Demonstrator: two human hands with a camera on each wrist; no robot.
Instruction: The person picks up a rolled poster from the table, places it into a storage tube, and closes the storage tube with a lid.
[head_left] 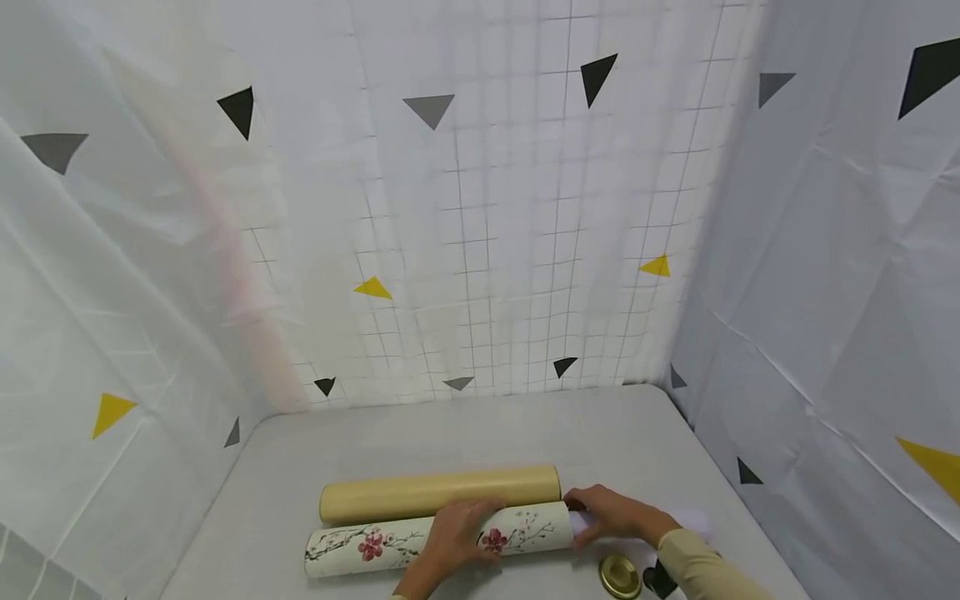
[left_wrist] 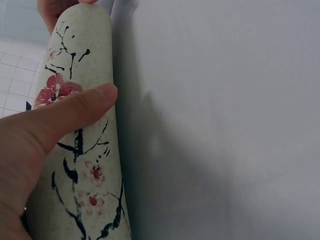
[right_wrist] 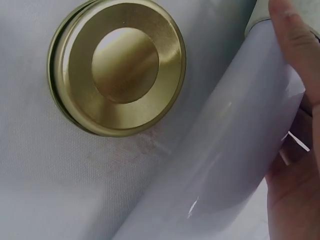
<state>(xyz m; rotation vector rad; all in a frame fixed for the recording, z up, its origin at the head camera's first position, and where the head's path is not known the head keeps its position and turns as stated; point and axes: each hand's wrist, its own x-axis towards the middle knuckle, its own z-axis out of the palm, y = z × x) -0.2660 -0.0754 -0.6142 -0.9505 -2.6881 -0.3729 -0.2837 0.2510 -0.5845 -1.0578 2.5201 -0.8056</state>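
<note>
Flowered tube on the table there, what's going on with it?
A person's left hand holds the flowered tube, while their right hand grips a white roll at the tube's right end. The roll sits partway inside, with a length sticking out. A plain yellowish tube lies behind, and a gold-coloured lid lies nearer the person.

The patterned tube (head_left: 393, 543) is cream, with dark branches and pinkish-red blossoms; the plain tube (head_left: 438, 493) is solid tan. The rolled sheet (right_wrist: 220, 140) is whitish, the round lid (right_wrist: 125, 65) gold. Black, grey and yellow triangles (head_left: 597, 77) dot the white curtain (head_left: 322, 183); the sleeve (head_left: 697, 567) is beige.
</note>
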